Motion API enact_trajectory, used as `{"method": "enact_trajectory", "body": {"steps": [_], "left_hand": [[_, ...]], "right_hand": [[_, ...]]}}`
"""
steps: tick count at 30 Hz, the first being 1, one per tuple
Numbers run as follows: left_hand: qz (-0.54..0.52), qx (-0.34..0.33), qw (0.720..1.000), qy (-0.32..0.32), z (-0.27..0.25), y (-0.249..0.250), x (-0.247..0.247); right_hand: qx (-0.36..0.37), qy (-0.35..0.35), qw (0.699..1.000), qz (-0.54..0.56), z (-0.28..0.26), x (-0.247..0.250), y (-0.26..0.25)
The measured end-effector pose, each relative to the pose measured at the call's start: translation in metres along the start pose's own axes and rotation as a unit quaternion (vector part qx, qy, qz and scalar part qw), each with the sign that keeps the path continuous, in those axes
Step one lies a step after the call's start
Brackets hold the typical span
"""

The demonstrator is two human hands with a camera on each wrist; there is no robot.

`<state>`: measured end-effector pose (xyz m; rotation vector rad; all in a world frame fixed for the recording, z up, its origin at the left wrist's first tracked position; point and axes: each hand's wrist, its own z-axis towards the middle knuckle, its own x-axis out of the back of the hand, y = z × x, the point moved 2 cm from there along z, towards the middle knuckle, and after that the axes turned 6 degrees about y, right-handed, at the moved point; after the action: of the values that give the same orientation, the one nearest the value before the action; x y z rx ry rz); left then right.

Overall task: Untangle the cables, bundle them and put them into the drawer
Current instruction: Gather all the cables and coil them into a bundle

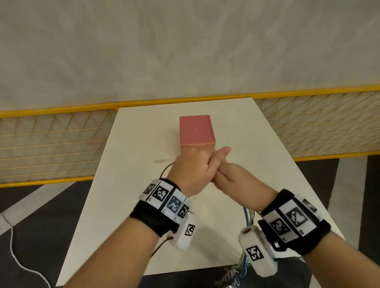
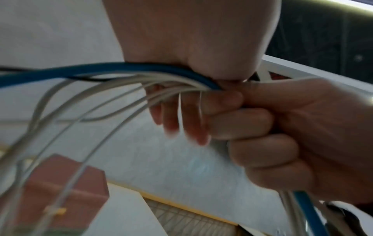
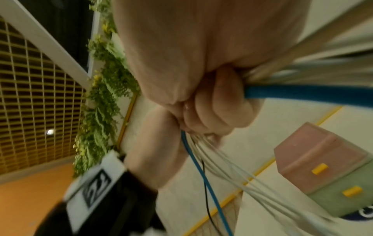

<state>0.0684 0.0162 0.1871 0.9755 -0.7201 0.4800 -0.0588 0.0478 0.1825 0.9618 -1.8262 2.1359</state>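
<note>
Both fists, left hand (image 1: 191,171) and right hand (image 1: 229,177), grip cables (image 2: 125,83) together.

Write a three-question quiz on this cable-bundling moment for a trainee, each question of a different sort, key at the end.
1. True or false: the left hand and right hand both grip the cable bundle.
2. Multiple choice: the thickest cable in the bundle is A) red, B) blue, C) yellow.
3. Fill in: on the drawer unit, the pink drawer sits above a ____ drawer.

Key
1. True: both hands are closed round the cables, close together above the white table.
2. B: the blue cable runs among thin white ones.
3. Green: both drawer fronts look closed, each with a yellow handle.
</note>
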Motion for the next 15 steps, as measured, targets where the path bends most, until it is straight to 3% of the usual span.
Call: {"method": "enact_trajectory", "body": {"steps": [3, 5, 7, 10, 15], "left_hand": [[0.024, -0.016, 0.999, 0.035, -0.002, 0.002, 0.002], [0.059, -0.025, 0.996, 0.067, 0.005, -0.002, 0.014], [0.059, 0.024, 0.991, 0.114, 0.013, -0.016, 0.028], [0.048, 0.095, 0.979, 0.172, 0.019, -0.04, 0.045], [0.021, 0.152, 0.971, 0.183, 0.014, -0.055, 0.038]], "right_hand": [[-0.011, -0.025, 0.999, 0.021, 0.002, 0.011, -0.005], [-0.041, -0.049, 0.994, 0.092, 0.0, 0.014, 0.003], [-0.076, -0.057, 0.985, 0.144, -0.006, 0.019, 0.012], [-0.1, -0.062, 0.984, 0.136, -0.016, 0.027, 0.024], [-0.103, -0.063, 0.985, 0.121, -0.016, 0.028, 0.024]]}}
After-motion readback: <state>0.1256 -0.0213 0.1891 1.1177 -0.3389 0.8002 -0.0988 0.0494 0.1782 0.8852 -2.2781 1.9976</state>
